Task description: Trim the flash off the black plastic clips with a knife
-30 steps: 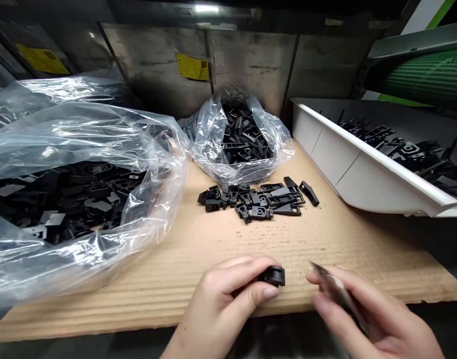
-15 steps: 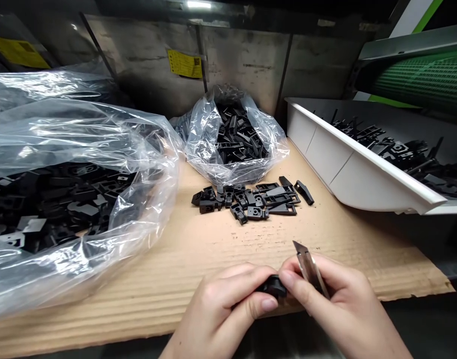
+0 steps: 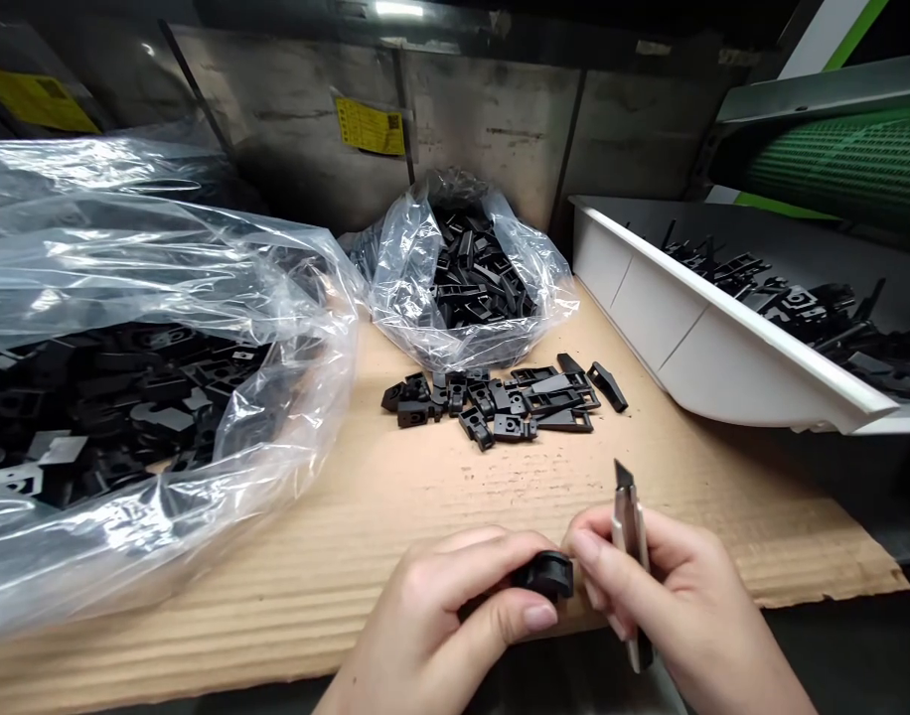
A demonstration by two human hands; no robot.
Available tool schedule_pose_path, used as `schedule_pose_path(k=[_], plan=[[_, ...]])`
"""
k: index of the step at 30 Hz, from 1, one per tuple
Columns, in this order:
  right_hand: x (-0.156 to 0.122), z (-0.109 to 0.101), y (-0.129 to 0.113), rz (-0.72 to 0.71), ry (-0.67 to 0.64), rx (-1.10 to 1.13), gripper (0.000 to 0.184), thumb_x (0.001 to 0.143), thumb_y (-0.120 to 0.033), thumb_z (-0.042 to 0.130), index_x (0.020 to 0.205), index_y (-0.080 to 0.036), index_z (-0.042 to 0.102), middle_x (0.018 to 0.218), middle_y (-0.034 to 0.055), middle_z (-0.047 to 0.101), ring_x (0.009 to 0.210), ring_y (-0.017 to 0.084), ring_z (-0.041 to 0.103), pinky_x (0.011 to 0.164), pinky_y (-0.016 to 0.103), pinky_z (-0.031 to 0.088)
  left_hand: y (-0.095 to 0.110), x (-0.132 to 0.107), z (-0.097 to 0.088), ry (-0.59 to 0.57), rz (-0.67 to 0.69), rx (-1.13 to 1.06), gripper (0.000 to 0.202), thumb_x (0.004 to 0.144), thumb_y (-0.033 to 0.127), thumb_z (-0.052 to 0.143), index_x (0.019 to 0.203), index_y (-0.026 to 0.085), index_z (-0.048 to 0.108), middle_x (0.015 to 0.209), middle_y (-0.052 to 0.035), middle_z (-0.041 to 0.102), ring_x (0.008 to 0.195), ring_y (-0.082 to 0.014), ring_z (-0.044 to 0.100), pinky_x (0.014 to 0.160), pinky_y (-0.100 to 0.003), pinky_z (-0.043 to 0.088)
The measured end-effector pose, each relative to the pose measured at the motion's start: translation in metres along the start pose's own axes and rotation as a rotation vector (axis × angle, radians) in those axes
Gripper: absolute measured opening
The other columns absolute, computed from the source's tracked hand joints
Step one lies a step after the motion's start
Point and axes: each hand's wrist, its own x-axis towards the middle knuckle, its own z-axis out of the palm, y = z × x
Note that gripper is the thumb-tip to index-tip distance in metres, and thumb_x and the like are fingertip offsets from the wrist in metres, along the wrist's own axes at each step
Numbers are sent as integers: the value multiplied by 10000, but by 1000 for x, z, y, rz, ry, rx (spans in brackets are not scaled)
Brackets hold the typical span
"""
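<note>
Over the near edge of the corrugated brown cardboard sheet (image 3: 440, 497), the left hand (image 3: 447, 621) pinches a small black moulded plastic part (image 3: 550, 576), the right hand (image 3: 685, 611) closes just beside it on an upright silver utility knife (image 3: 628, 526), and open cardboard lies between them and the loose pile of black plastic parts (image 3: 492, 402).

Black plastic parts (image 3: 492, 402), tan ribbed cardboard (image 3: 455, 487), a white tray (image 3: 693, 348), green mesh (image 3: 834, 164).

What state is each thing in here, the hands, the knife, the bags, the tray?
Left hand, pinching a black plastic part
Right hand, gripping a utility knife
Utility knife, blade extended, tip up
Large clear bag, open, full of black parts
Small clear bag, open, full of black parts
White tray, holding black parts
Loose black parts, piled on cardboard
</note>
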Motion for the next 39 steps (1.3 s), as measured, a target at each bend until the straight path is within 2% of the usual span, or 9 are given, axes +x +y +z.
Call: schedule_pose_path(k=[3,6,9,11,13,19,23,32,39], plan=[[0,-4,6,84,10,128,285,711,-432,574,619,-166,531,445,-52,447,362,62,389,371,185,325,-1,0,1,69,-142,-343,77,779,214,570,848,180,582,770,-33,662,693,-169,618,601,-227,469],[-1,-3,11,57,4,94,253,696,-403,601,611,-172,544,446,-57,440,366,61,391,366,177,330,-1,3,3,117,-160,-539,172,768,246,592,872,195,465,677,-14,646,565,-148,617,505,-210,455],[-2,2,11,-74,-23,25,128,640,-264,661,753,-213,630,508,-63,517,427,71,466,422,159,396,1,5,6,142,-160,-485,272,725,281,641,930,213,476,605,34,571,483,-103,547,464,-184,435],[-1,5,9,-139,-39,33,313,609,-174,669,906,-266,634,612,-67,606,540,91,561,544,160,465,2,5,8,152,-173,-409,244,710,312,650,897,197,545,602,34,529,509,-89,499,456,-157,420],[0,6,6,-162,-83,43,349,623,-152,659,947,-281,637,688,-56,643,650,116,606,639,181,489,3,4,11,165,-183,-342,217,707,340,647,841,181,585,602,22,515,544,-93,475,435,-129,392],[4,-2,8,-95,-184,36,131,703,-265,620,811,-214,672,580,-32,566,397,61,475,368,142,401,-1,2,12,183,-172,-271,268,780,439,526,856,184,557,624,5,553,518,-102,481,430,-149,403],[3,-2,11,-125,-142,-5,92,694,-270,617,746,-215,669,573,-37,556,399,60,444,365,141,387,-2,3,9,140,-129,-195,239,808,384,510,765,166,599,671,-7,571,543,-105,498,466,-161,427],[3,0,12,-172,-112,-100,110,723,-250,564,686,-195,652,528,-22,513,394,68,416,341,135,390,0,3,7,136,-159,-214,199,800,365,528,818,203,642,720,-5,599,582,-123,534,480,-165,468],[1,0,14,-129,-38,-94,111,701,-273,581,734,-206,663,527,-32,526,382,72,430,351,154,386,-1,-2,2,142,-75,-145,209,732,407,606,868,255,652,766,8,652,700,-156,575,638,-196,460]])
